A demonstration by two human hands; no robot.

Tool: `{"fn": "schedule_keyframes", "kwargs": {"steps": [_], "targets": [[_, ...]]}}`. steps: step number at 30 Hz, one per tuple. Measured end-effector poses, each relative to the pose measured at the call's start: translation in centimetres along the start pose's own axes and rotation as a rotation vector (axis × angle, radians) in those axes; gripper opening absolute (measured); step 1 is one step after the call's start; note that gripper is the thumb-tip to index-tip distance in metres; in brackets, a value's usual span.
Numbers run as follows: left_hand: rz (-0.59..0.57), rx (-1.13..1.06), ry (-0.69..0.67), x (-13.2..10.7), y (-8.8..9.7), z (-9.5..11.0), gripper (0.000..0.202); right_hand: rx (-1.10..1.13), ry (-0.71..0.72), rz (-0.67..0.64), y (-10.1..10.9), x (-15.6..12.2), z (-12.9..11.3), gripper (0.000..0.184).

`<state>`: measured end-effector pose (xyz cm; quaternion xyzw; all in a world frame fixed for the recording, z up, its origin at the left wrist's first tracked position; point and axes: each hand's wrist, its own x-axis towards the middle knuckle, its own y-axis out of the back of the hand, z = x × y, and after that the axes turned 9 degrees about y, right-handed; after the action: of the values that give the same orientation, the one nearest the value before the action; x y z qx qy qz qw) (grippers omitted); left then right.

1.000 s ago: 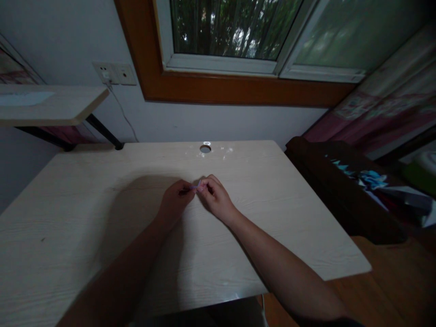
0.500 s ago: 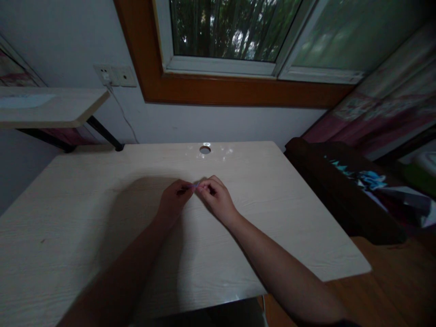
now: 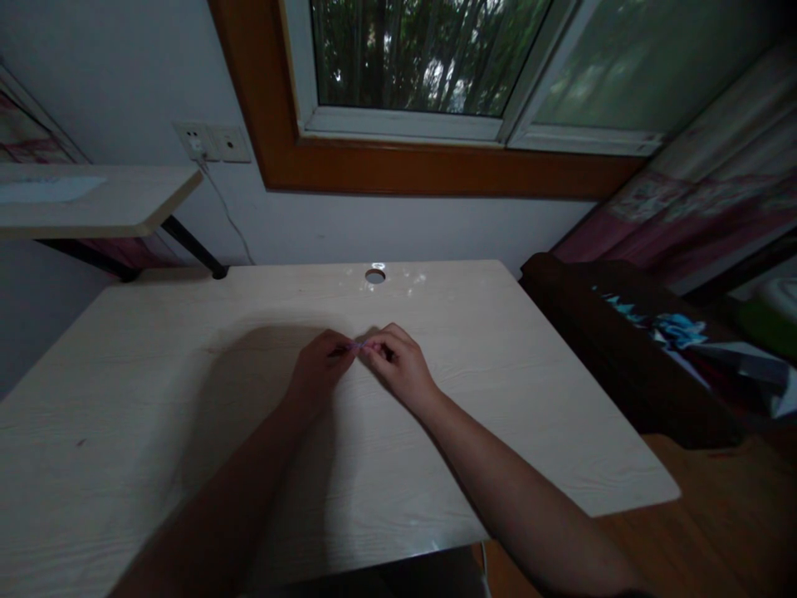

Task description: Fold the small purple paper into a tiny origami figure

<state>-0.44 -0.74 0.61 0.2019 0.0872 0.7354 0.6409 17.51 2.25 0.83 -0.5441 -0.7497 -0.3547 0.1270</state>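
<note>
My left hand (image 3: 320, 365) and my right hand (image 3: 398, 357) meet over the middle of the pale wood-grain desk (image 3: 498, 399). Between their fingertips is a small, thin purplish piece (image 3: 358, 344), mostly hidden by the fingers; its kind is too small to make out. Thumb and forefinger of the left hand are pinched on one end of it. The right hand pinches the other end, its remaining fingers curled in. Both forearms reach in from the front, and a dark shadow spreads over the desk to the left.
A round cable hole (image 3: 375, 276) lies near the desk's back edge. A raised shelf (image 3: 124, 203) on black legs stands at the left. Behind are a wall socket (image 3: 215, 143) with a white cord and a window. Dark furniture (image 3: 579, 332) holding blue items adjoins the right side.
Both hands stay in nearly the same place, fingertips still together on the thin purplish piece. The whole view has shifted by a few pixels.
</note>
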Motion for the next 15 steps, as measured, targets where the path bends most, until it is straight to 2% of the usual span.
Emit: {"fn": "schedule_keyframes", "kwargs": {"steps": [10, 15], "targets": [[0.014, 0.104, -0.084, -0.26, 0.1, 0.44, 0.003, 0.033, -0.037, 0.048, -0.28, 0.13, -0.54, 0.007], [0.035, 0.123, -0.06, -0.39, -0.35, 0.32, 0.006, 0.035, -0.054, 0.081, -0.74, -0.11, -0.41, 0.009]]}}
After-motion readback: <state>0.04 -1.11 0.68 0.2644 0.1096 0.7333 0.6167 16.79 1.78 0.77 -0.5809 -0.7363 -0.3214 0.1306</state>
